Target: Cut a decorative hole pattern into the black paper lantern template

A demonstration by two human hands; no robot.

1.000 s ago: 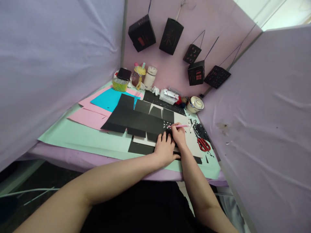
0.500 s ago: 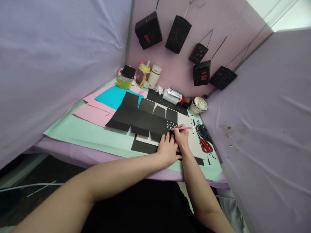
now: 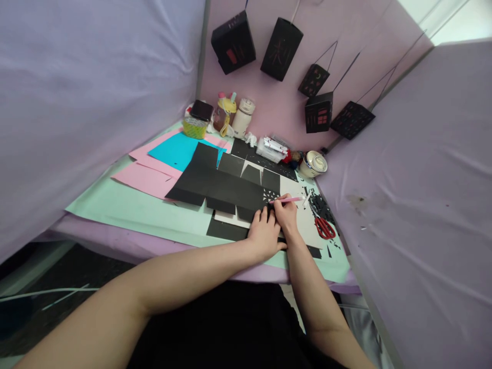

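Note:
A large sheet of black card (image 3: 226,187) with slits along its edges lies across the table. Small triangular cut-outs (image 3: 270,195) show white near its right end. My left hand (image 3: 265,233) rests flat on the card's near right edge, fingers spread and pressing down. Pinched in my right hand (image 3: 285,214) is a slim pink pen-shaped craft knife (image 3: 289,200). Its tip points left at the card just below the cut-outs; the blade is too small to make out. Both hands are side by side, nearly touching.
Red-handled scissors (image 3: 325,228) lie right, beside a heap of black scraps (image 3: 321,206). Blue paper (image 3: 172,149) and pink paper (image 3: 144,179) are at left. Along the back stand a white bottle (image 3: 243,119), a yellow-lidded cup (image 3: 225,115) and a tub (image 3: 314,164). Several black paper lanterns (image 3: 282,48) hang above.
The whole view has shifted slightly, so things sit a little higher in the picture. Both hands keep their places on the card, and the craft knife's tip stays beside the cut-outs.

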